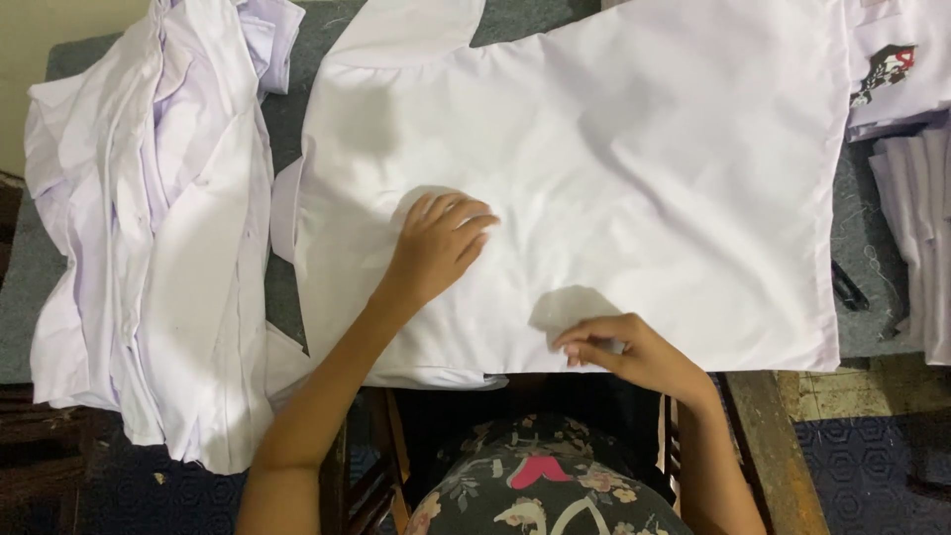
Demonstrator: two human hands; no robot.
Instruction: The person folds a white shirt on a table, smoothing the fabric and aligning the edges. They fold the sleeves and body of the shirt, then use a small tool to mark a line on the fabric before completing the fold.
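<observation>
A bench point(862, 213) topped with grey felt-like cloth fills the view, its bare wooden edge point(783, 436) showing at lower right, with a pale cream wall point(59, 25) behind its far left corner and dark blue patterned floor point(872, 476) below under soft indoor light.

A spread shirt point(594, 188) lies on the table point(860, 258) between a crumpled heap point(158, 248) and folded stack point(916, 198).
</observation>
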